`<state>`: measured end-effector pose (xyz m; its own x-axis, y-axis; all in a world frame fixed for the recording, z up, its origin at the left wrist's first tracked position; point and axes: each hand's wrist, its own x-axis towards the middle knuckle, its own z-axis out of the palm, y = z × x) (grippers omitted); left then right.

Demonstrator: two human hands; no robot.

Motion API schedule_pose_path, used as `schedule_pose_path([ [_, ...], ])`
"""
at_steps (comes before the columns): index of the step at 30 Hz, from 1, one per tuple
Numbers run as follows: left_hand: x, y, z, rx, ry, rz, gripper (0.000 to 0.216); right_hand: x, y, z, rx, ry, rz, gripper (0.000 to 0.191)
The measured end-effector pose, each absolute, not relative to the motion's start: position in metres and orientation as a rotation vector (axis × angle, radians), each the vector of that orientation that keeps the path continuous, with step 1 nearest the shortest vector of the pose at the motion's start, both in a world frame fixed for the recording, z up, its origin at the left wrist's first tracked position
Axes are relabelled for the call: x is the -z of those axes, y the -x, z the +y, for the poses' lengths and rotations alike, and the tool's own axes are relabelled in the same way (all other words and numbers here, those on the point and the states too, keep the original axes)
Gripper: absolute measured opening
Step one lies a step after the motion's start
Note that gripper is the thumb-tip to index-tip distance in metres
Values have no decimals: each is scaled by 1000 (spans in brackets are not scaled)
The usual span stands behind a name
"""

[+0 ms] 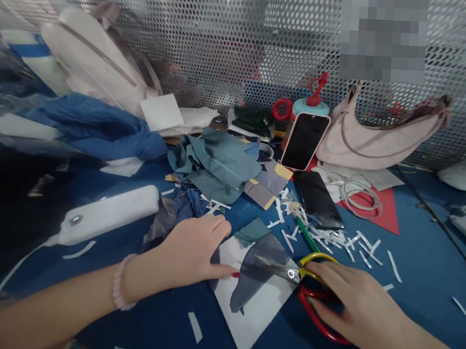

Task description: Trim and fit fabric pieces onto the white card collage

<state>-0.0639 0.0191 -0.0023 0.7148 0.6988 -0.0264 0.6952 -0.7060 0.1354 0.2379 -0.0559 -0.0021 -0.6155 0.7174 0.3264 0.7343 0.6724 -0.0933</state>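
Note:
My right hand (347,300) is wrapped round the handles of a pair of scissors (292,274), one loop yellow and one red. The blades point left over a dark grey-blue fabric piece (257,269), which lies on a white sheet of paper (265,306). Whether the blades touch the fabric I cannot tell. At the sheet's left edge, my left hand (198,245) holds the paper, its thumb on top by the fabric and its other fingers curled. A small teal fabric scrap (254,232) lies at the sheet's far corner.
Behind the sheet are crumpled teal fabric (218,160), white paper strips (346,240), a green pencil (306,230) and a black phone (319,200). Another phone (303,141) stands upright. A white power bank (111,212) lies left; a pale handbag (375,143) sits back right against perforated metal.

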Motion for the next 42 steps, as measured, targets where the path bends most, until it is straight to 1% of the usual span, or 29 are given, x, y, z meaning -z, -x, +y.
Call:
schedule_pose_path([
  [2,-1,60,18,108,-2682,1195,57,2,-228,-52,131,1139,-2563,24],
  [6,-4,57,19,233,-2615,1200,59,0,-221,-37,179,1158,-2605,27],
  [10,-4,60,22,256,-2615,1156,58,-1,-224,-23,133,1143,-2663,24],
  [16,-2,66,22,161,-2513,1164,57,0,-228,-9,116,1033,-2778,12],
  [19,-2,68,20,120,-2430,1209,51,2,-225,-5,89,1049,-2794,9],
  [22,1,70,18,49,-2451,1208,41,1,-221,-1,16,1069,-2815,10],
  [25,5,70,19,-149,-2615,1136,23,-1,-217,1,-53,1089,-2822,13],
  [27,8,70,21,-314,-2740,1000,11,-2,-216,2,-91,1106,-2824,14],
  [29,10,68,23,-437,-2804,856,20,-1,-214,2,-113,1117,-2828,15],
  [32,13,62,27,-499,-2796,768,30,0,-213,1,-114,1130,-2830,13],
  [39,17,51,34,-444,-2662,776,35,-2,-210,-1,-103,1151,-2841,11],
  [42,16,48,38,-342,-2547,850,31,-3,-208,-1,-116,1185,-2861,9],
])
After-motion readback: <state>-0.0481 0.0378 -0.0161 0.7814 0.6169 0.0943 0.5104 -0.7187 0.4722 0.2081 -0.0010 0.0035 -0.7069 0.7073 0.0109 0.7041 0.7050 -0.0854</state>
